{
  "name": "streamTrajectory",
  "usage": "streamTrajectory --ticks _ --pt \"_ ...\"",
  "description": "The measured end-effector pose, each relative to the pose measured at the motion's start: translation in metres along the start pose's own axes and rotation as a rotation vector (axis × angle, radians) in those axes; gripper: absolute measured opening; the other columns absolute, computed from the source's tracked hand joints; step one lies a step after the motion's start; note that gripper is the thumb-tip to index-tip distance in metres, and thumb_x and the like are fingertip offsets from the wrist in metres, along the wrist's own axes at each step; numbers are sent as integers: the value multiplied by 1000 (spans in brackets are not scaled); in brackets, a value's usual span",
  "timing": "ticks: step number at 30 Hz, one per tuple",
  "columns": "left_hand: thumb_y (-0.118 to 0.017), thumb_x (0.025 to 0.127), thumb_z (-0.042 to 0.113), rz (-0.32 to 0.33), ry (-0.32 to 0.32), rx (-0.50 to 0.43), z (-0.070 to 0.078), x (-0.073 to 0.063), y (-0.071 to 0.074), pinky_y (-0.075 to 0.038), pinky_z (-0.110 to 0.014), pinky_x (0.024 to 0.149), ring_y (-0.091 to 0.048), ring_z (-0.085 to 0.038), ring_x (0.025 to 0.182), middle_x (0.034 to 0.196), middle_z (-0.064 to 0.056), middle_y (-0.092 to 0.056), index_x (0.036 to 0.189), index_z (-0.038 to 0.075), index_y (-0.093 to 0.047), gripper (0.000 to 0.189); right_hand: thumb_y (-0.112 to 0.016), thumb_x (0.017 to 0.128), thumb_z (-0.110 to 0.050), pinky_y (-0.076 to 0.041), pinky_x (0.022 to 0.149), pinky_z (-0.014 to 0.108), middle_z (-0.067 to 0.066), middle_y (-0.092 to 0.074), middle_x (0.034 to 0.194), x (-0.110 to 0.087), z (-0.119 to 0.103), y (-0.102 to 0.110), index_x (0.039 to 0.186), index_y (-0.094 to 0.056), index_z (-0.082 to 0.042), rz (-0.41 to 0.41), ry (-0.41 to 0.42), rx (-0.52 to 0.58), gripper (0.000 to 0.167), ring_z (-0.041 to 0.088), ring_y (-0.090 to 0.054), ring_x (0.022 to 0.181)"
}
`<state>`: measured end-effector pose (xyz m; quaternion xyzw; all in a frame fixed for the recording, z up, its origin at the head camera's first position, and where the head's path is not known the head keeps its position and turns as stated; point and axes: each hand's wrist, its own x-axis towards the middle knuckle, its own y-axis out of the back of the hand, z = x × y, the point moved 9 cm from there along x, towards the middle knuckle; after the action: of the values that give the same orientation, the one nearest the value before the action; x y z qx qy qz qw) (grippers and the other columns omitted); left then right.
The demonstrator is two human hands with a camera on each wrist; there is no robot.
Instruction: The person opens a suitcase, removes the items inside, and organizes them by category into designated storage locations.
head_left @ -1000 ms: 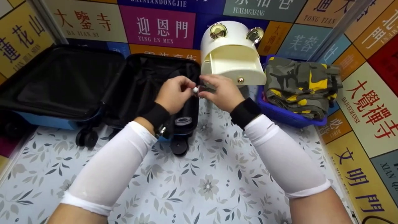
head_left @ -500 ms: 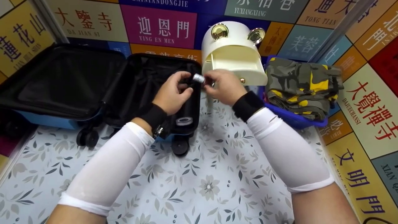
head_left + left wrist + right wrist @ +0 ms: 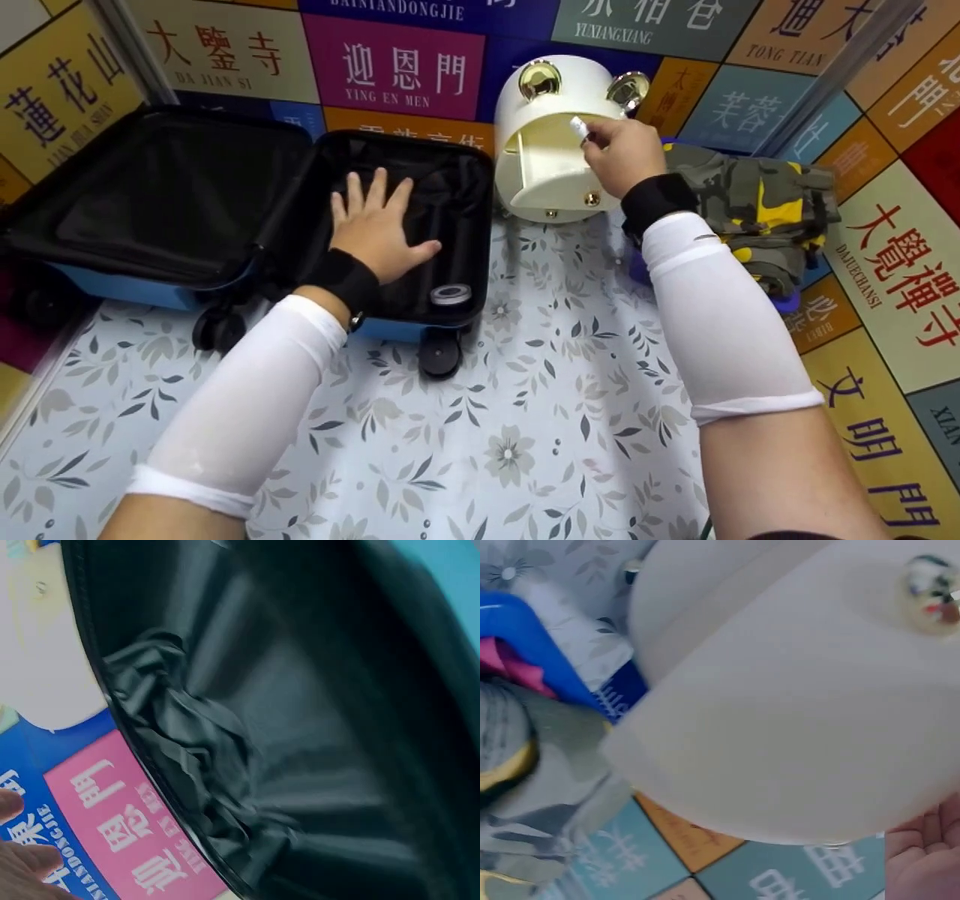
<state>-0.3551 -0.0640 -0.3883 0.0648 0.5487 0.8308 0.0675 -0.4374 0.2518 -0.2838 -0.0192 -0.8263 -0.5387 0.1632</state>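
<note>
My right hand [image 3: 626, 154] pinches a small white and silver cylinder [image 3: 578, 127] between thumb and fingers; its kind is too small to tell. That hand is at the opening of a cream storage box [image 3: 551, 201], whose upper drawer [image 3: 780, 727] is pulled out. Over the black-lined half of an open suitcase [image 3: 457, 217], my left hand [image 3: 379, 229] spreads its fingers and holds nothing. Whether it touches the lining cannot be seen. In the right wrist view the cylinder is hidden.
A blue basket [image 3: 544, 630] with folded camouflage cloth [image 3: 750, 206] stands right of the box. The suitcase's other half [image 3: 172, 195] lies open at left. Inside the near half sits a round grey ring-shaped item [image 3: 451, 295]. Lettered panels [image 3: 405, 67] rise behind.
Both hands were together above the suitcase's right edge with the cylinder. My right hand has carried it up and right to the box, while my left moved left and spread its fingers.
</note>
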Motion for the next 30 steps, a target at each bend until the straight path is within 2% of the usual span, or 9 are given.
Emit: streamTrajectory --ticks 6,9,11,14,18,21,24,27,30 --pt "-61 90 76 -43 66 58 -18 -2 -5 8 -71 120 13 -52 155 174 -20 1 170 22 -14 108 -64 101 -27 -49 86 37 15 -73 128 6 24 -7 134 -73 -11 -124 -188 32 38 34 -66 109" --pt "-61 89 77 -49 84 69 -22 -3 -6 9 -71 120 13 -52 155 174 -21 1 170 21 -14 109 -66 97 -29 -45 81 31 16 -70 133 9 31 -10 133 -74 -9 -209 -254 30 41 33 -62 113" --pt "-61 89 77 -55 95 73 -24 -3 -7 9 -71 119 13 -52 155 174 -21 2 170 21 -15 109 -67 96 -31 -47 85 32 18 -67 137 11 34 -13 134 -72 -8 -268 -283 18 45 35 -60 117" --pt "-60 89 78 -63 101 81 -25 -3 -8 9 -72 119 13 -53 155 174 -21 2 170 21 -15 109 -63 97 -33 -48 100 40 20 -61 144 13 35 -18 139 -68 -6 -391 -262 -69 51 40 -56 127" --pt "-60 89 79 -71 104 87 -25 -4 -9 9 -72 119 13 -53 155 174 -21 3 170 22 -14 109 -55 100 -36 -40 113 51 24 -53 150 15 31 -24 144 -61 -3 -529 -162 -228 55 47 -49 135" --pt "-59 89 80 -81 112 89 -26 -4 -10 9 -72 119 13 -52 155 174 -20 3 170 23 -13 109 -52 98 -36 -40 113 53 30 -52 149 17 31 -24 139 -63 4 -538 -164 -260 58 49 -49 131" --pt "-58 89 80 -93 118 93 -28 -3 -12 10 -72 119 14 -52 155 174 -19 4 170 24 -12 109 -53 93 -34 -44 108 51 35 -54 143 17 36 -23 131 -65 11 -517 -238 -227 60 47 -52 122" --pt "-58 89 80 -100 120 89 -29 -3 -13 10 -72 119 14 -52 155 174 -19 4 170 24 -12 109 -54 90 -31 -47 100 47 35 -55 138 15 40 -23 127 -65 12 -502 -309 -187 58 43 -54 115" --pt "-59 88 81 -104 123 83 -30 -3 -13 10 -72 119 13 -53 155 174 -19 4 170 24 -12 110 -53 90 -30 -46 99 47 35 -55 137 15 41 -23 123 -65 13 -494 -320 -179 55 43 -53 114"
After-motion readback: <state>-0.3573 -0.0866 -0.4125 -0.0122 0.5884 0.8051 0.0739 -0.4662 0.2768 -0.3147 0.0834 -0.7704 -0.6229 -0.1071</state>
